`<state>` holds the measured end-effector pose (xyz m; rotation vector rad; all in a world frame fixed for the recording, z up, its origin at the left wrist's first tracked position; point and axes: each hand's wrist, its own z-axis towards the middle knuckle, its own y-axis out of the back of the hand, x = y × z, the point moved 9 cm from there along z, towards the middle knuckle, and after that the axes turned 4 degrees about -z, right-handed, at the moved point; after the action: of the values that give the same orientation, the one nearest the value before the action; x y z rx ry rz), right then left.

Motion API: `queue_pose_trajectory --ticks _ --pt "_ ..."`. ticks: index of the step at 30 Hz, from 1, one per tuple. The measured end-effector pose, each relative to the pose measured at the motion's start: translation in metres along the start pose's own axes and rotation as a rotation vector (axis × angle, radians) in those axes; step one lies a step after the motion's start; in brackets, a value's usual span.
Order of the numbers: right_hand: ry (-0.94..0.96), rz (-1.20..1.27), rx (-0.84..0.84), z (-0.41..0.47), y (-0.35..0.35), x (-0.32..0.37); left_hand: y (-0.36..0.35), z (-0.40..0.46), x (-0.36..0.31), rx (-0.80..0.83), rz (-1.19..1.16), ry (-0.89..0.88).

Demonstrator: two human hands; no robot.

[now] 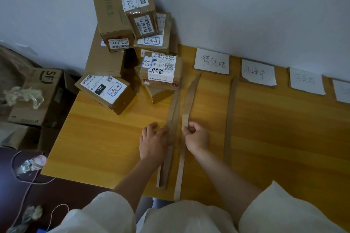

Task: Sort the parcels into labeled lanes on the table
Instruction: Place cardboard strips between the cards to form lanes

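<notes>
Table (113, 138): card strip (186, 108) pinched in right hand (197, 138).

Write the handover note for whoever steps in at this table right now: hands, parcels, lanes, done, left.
Left hand: open, flat on the table beside the leftmost cardboard strip, fingertips at it.
Right hand: pinching the second cardboard strip, which lies along the table.
A third cardboard strip lies further right.
Paper lane labels sit in a row along the wall edge; the rightmost is cut off by the frame.
Parcels: all stacked at the far left corner of the table.
Done: labels out, dividers partly placed.
Left: finish the dividers, then sort every parcel; the visible lanes hold none.
</notes>
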<state>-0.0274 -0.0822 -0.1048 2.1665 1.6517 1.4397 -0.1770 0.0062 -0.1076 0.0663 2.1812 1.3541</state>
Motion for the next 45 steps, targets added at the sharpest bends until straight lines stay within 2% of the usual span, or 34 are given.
queue_pose_trajectory --ticks 4,8,14,24,28,33,35,39,45 --pt "0.005 0.133 -0.022 -0.003 0.033 -0.005 0.011 -0.002 -0.011 -0.085 -0.080 -0.005" --pt "0.008 0.339 -0.042 -0.002 0.073 -0.007 0.012 0.000 -0.039 -0.097 -0.119 -0.040" --pt "0.036 0.367 -0.142 0.007 0.153 -0.024 0.000 0.000 -0.104 -0.081 -0.124 -0.124" --pt "-0.043 0.334 -0.222 0.032 0.258 -0.117 -0.077 -0.027 -0.207 0.203 -0.023 -0.207" --pt "-0.151 0.328 -0.164 0.044 0.274 -0.163 -0.105 -0.037 -0.229 0.282 0.021 -0.193" --pt "-0.249 0.403 -0.067 0.059 0.272 -0.201 -0.123 -0.043 -0.244 0.277 0.093 -0.188" --pt "-0.235 0.310 -0.056 0.066 0.275 -0.206 -0.128 -0.043 -0.250 0.273 0.121 -0.196" --pt "-0.141 -0.125 -0.164 0.071 0.294 -0.206 -0.138 -0.044 -0.259 0.272 0.190 -0.210" --pt "0.047 -0.361 -0.098 0.062 0.274 -0.200 -0.155 -0.049 -0.269 0.311 0.287 -0.244"
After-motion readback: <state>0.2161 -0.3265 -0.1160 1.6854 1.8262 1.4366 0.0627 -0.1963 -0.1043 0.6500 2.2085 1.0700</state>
